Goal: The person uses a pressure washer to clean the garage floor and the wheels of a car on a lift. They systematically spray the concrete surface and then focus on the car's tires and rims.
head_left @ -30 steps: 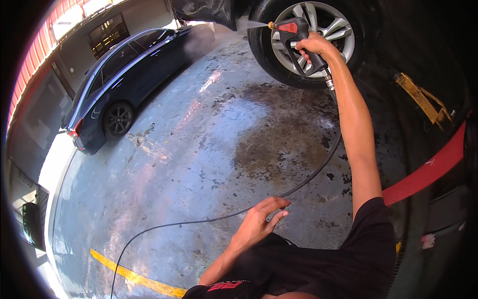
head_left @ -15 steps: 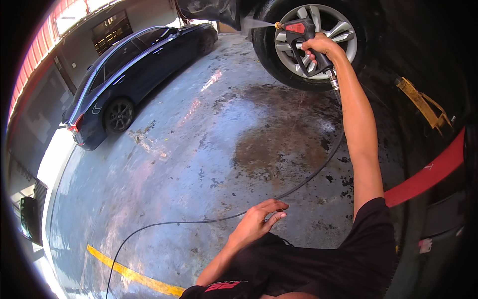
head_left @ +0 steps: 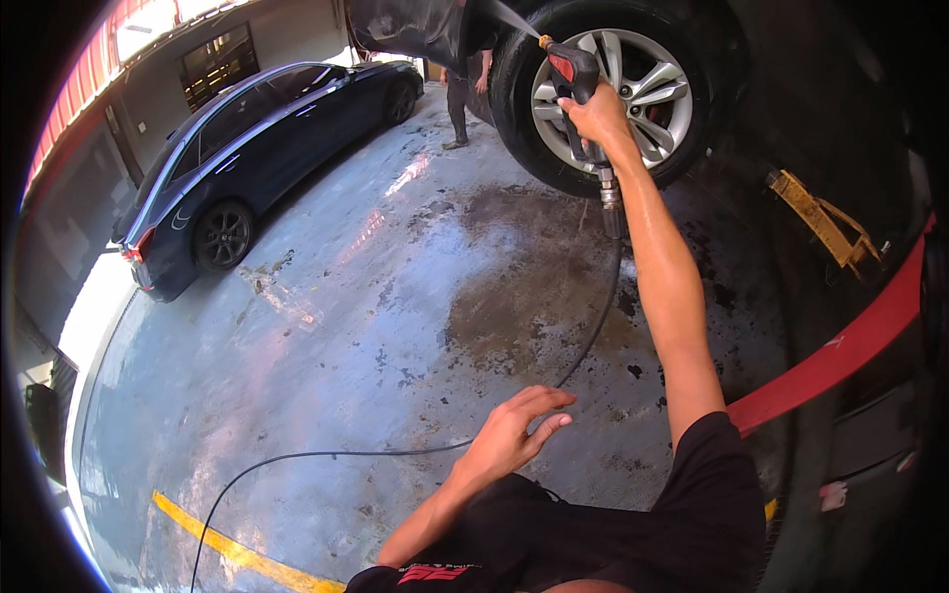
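R hand was wrapped round pressure-washer gun, in front of alloy wheel; nozzle had tipped upward from near-level, redirecting jet twd dark bodywork. L hand empty, loosely spread.

A grey wall is rising at upper left, framing a dark window. Worn blue floor is showing dark patches and reflecting light; a yellow line is crossing its lower left.
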Tool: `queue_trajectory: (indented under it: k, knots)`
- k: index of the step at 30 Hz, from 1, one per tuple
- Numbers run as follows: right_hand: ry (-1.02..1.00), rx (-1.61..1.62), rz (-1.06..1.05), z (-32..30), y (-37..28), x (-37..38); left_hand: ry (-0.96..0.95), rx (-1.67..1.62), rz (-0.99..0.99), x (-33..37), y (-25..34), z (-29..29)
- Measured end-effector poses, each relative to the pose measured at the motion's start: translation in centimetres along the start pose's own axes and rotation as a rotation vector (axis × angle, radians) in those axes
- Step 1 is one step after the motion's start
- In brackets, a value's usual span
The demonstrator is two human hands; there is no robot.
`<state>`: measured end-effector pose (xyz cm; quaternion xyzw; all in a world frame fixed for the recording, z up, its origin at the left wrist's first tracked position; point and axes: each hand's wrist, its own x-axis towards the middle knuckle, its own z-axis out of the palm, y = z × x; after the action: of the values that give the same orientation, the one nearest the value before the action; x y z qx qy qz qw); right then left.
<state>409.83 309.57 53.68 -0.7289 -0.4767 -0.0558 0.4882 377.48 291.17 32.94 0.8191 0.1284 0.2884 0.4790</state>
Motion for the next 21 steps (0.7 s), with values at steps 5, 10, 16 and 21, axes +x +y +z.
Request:
queue_trajectory:
  k: [5, 10, 16, 21]
  knots:
    - [0.180, 0.095, -0.045, 2.2, 0.2, -1.9, 0.149, 0.008, 0.014, 0.8, -1.7, 0.1]
    - [0.328, 0.199, -0.163, 5.1, 0.7, -3.4, 0.303, 0.150, 0.022, 4.9, -4.8, -2.3]
    - [0.136, 0.293, 0.067, 10.8, 0.3, -5.2, 0.372, 0.174, -0.011, 12.1, -7.5, -5.8]
    - [0.177, 0.185, 0.077, 14.7, -2.2, -7.8, 0.331, 0.015, -0.034, 16.0, -8.9, -8.7]
